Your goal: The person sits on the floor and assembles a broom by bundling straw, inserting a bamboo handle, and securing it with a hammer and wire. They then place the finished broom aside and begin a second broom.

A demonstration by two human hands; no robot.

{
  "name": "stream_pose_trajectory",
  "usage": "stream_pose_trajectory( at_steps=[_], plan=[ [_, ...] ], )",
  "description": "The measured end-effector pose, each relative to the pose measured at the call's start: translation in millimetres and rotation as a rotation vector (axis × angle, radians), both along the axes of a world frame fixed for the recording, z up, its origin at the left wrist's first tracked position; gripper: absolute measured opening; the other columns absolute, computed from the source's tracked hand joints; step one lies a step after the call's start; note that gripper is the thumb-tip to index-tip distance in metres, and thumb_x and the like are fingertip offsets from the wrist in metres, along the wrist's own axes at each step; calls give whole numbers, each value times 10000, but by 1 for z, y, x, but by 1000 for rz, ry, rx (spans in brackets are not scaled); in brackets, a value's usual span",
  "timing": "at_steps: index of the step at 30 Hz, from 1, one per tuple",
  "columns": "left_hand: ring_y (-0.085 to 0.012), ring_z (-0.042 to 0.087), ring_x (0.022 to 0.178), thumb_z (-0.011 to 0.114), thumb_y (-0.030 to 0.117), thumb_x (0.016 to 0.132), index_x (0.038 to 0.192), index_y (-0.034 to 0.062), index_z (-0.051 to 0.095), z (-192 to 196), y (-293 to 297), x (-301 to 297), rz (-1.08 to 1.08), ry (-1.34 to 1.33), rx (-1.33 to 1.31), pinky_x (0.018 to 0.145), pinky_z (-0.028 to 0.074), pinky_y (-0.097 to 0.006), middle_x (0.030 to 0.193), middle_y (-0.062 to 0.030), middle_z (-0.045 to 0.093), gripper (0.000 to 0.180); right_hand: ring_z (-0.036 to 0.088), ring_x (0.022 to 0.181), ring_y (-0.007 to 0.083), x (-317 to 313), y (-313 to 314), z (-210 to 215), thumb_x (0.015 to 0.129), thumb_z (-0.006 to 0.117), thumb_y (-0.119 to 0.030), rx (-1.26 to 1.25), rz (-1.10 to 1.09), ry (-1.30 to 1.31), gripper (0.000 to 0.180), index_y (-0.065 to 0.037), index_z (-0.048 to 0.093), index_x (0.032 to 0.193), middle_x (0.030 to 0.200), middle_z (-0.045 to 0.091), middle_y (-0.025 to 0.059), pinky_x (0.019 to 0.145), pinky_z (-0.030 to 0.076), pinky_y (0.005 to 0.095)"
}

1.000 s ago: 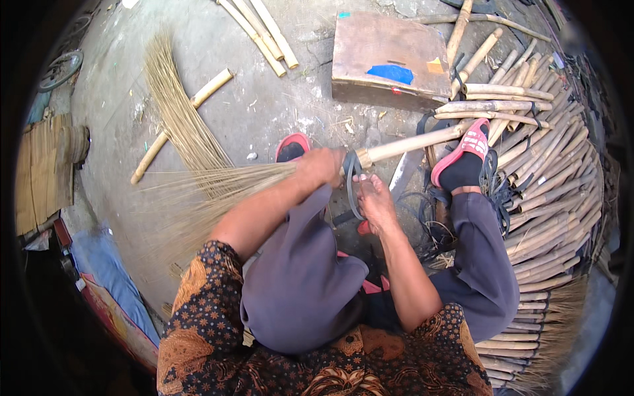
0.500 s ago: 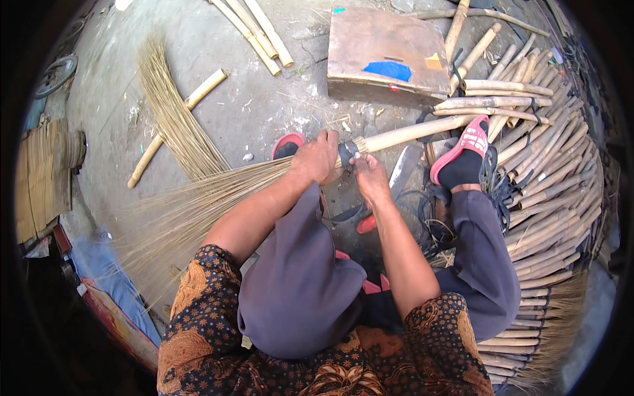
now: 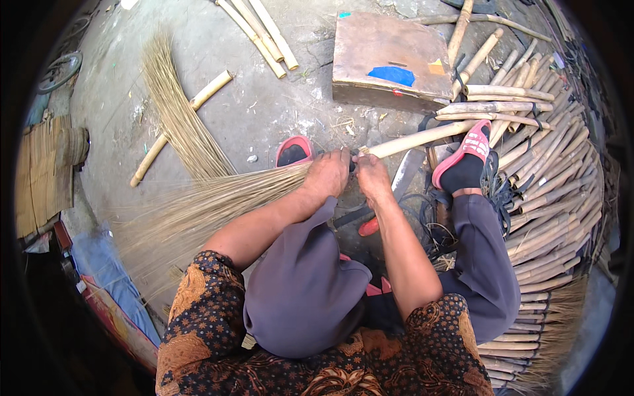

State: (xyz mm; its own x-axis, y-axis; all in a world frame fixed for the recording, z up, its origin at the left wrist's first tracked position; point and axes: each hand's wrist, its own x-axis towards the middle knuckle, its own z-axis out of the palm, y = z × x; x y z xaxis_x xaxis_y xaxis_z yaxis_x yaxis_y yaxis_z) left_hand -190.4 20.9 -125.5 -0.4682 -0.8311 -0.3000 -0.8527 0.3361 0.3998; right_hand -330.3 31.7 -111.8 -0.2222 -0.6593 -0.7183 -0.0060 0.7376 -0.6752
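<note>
Gripping broom bristles (image 3: pixel 218 198) with left hand (image 3: pixel 327 175), right hand (image 3: pixel 371 177) clamping bamboo handle (image 3: pixel 422 136). Probably risking bristles slipping loose if easing off.

Outdoor broom-making workshop, floor-level. Bare, gritty concrete floor (image 3: pixel 251 112) littered with fibre scraps. Large stack of cut bamboo poles (image 3: pixel 555 185) along the right side, more loose poles (image 3: pixel 261 33) at the top. Fanned bundles of thin palm-rib sticks (image 3: pixel 178 125) spread across the ground. Worn wooden block (image 3: pixel 389 63) with blue and orange patches, set down as a low work surface. Woven mat (image 3: pixel 46 171) at the left edge. Black binding cord (image 3: pixel 429 224) tangled near pink sandals (image 3: pixel 462 148).
</note>
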Motion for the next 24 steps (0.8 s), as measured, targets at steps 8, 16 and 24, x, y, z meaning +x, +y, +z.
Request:
stream_pose_trajectory(
  at_steps=[8,16,24],
  plan=[
    [-429,736,1004,692,314,908,1283,-80,558,-5,-28,-6,-3,-154,138,887,581,-523,1045,-248,728,560,336,452,63,-3,34,14,1083,545,-260,-36,5,-101,193,-90,615,1020,631,438,-48,394,250,277],
    [-377,728,1056,838,538,735,1148,-52,721,10,-66,10,-154,195,829,913,563,-444,1074,-234,762,730,334,446,69,-16,43,-12,1080,598,-320,97,-101,-173,254,-104,614,948,615,449,-59,403,252,276],
    [-413,759,929,768,312,813,1195,-44,654,8,-31,-9,-75,-182,259,863,610,-491,1018,-290,745,535,343,467,62,-10,48,7,1090,568,-309,-26,-131,-343,231,-92,630,1043,637,430,-55,420,254,267]
  ],
)
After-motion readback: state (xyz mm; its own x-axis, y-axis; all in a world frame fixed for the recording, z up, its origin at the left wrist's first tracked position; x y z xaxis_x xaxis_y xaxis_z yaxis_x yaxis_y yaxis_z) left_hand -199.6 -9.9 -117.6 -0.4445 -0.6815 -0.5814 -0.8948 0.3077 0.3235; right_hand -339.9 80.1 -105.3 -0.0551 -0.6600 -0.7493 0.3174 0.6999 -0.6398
